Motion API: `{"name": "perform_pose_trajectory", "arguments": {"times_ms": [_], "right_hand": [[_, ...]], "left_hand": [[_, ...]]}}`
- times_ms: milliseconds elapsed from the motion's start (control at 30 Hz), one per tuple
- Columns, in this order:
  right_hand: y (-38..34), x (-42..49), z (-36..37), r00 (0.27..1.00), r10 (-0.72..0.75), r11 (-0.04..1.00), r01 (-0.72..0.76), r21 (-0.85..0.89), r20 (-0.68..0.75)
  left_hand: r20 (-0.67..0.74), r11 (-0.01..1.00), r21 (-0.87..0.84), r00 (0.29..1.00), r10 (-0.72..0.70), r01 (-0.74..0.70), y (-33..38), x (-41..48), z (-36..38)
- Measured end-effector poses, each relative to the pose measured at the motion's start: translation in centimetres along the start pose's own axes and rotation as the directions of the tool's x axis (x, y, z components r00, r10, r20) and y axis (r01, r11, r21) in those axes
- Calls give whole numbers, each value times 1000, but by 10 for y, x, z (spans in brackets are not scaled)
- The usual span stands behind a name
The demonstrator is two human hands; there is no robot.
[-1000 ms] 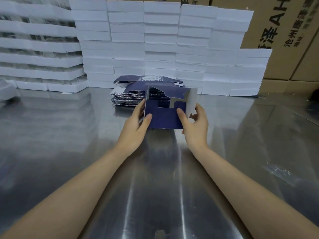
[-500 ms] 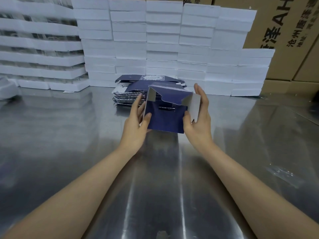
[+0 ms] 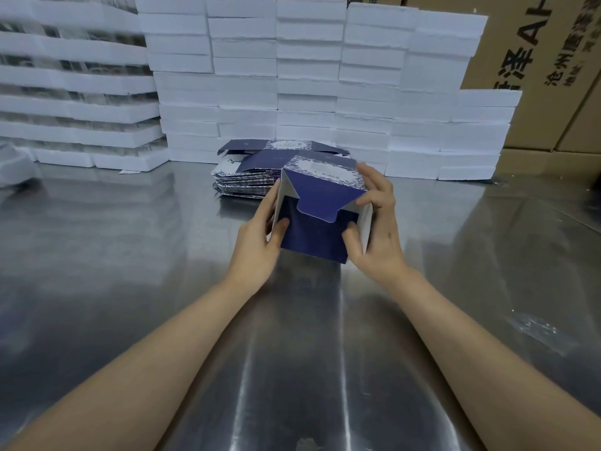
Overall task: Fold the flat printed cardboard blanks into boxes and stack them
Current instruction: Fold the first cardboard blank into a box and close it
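A partly folded dark blue box (image 3: 313,231) is held up above the middle of the shiny metal tabletop (image 3: 130,262), with both hands around it. The left hand (image 3: 257,245) grips the box's left side: its thumb lies on the dark blue front panel and its fingers reach up behind the white inner edge of the side flap. The right hand (image 3: 379,232) grips the right side, with the thumb pressed on the lower right of the front panel and the fingers curled over the upper right corner. A rounded tab (image 3: 320,205) hangs down from the top panel over the front panel, and its lower edge lies outside the box. The top panel carries a white patch with a leafy border and small print that is too small to read.

Just behind the box, toward the far edge of the tabletop, lies a pile of flat blanks (image 3: 242,179) in the same blue print, with the topmost sheets askew. Along the far edge stand rows of white foam trays (image 3: 305,92), stacked high and running to the far left corner. Brown cartons (image 3: 540,102) with black lettering rise behind them at the far right. A scrap of clear film (image 3: 536,328) lies near the right edge of the tabletop.
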State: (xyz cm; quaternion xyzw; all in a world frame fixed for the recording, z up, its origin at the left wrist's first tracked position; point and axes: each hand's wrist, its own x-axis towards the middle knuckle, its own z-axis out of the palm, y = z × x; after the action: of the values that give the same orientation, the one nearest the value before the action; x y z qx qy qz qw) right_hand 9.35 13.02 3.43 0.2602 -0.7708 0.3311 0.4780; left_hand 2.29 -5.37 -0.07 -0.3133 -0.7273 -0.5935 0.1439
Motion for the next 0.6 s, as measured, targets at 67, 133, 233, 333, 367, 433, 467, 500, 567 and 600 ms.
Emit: {"name": "perform_pose_trajectory", "arguments": {"times_ms": [67, 133, 233, 333, 367, 433, 467, 500, 567, 600], "right_hand": [[1, -1, -1, 999, -33, 999, 33, -22, 19], [4, -4, -3, 997, -60, 996, 63, -59, 41], [5, -7, -3, 1000, -24, 997, 25, -79, 12], [2, -5, -2, 995, 84, 994, -87, -59, -58], [1, -4, -2, 991, 115, 991, -119, -60, -62], [-2, -2, -1, 982, 180, 980, -184, -79, -52], [-4, -1, -1, 975, 220, 970, -223, -97, -41], [-5, 1, -1, 964, 264, 957, -265, -119, -27], [-7, 5, -2, 937, 348, 925, -343, -163, 3], [-7, 6, -2, 924, 381, 911, -372, -179, 15]], "left_hand": [[4, 1000, -3, 1000, -9, 9, -3, 2, 0], [7, 1000, -20, 1000, -23, 23, -4, 3, 0], [20, 997, -55, 998, -55, 56, -7, 4, 1], [56, 995, -71, 996, -66, 70, -9, 4, 2], [74, 996, -67, 996, -57, 62, -10, 4, 3], [114, 998, -33, 993, -43, 47, -8, 2, 3], [127, 999, -25, 991, -40, 43, -7, 2, 3], [133, 999, -17, 991, -35, 37, -5, 2, 2], [132, 999, 43, 991, 5, -10, -1, 2, 1], [136, 997, 64, 990, 30, -39, 1, 2, 1]]}}
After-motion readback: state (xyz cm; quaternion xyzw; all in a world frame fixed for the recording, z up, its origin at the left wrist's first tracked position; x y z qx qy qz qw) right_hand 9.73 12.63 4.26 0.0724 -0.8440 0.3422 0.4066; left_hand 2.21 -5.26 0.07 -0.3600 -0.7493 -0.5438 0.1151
